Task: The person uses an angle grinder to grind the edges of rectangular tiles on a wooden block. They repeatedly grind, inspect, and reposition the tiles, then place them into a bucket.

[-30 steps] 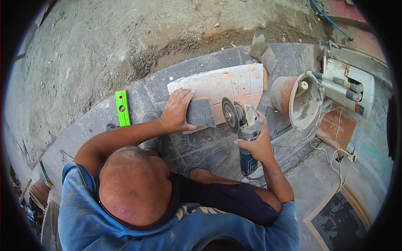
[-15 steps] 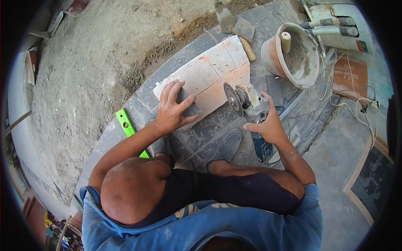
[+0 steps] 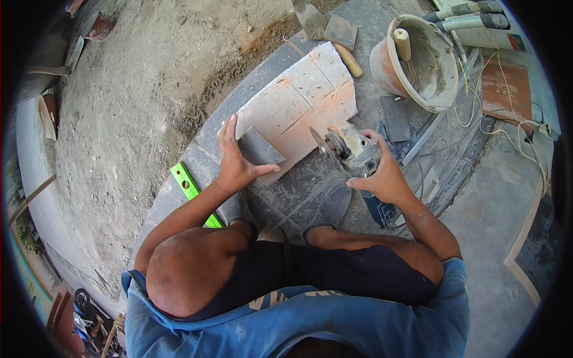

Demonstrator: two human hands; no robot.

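Note:
My right hand (image 3: 382,170) is wrapped round an angle grinder (image 3: 358,149), its body blue at the back and its dusty metal head facing left. The grinder's disc (image 3: 324,146) stands on edge beside a whitish board (image 3: 322,77) with dark lines and orange dust on it. On the near left part of this board lies a small grey tile piece (image 3: 261,146). Around the tile's left corner my left hand (image 3: 234,161) is spread, fingers along one side and thumb along the near edge; whether it touches the tile is unclear.
A green spirit level (image 3: 191,188) lies left of my feet. At the back are a trowel (image 3: 349,59), another tile piece (image 3: 341,31) and a mortar-stained bucket (image 3: 412,77) with a wooden handle in it. Pale cables (image 3: 507,134) trail at right. Loose sandy ground (image 3: 137,107) borders the paving.
My left hand's fingers have moved off the top of the tile piece to its left side, uncovering it. The grinder's disc has turned more edge-on. The whole view has shifted slightly.

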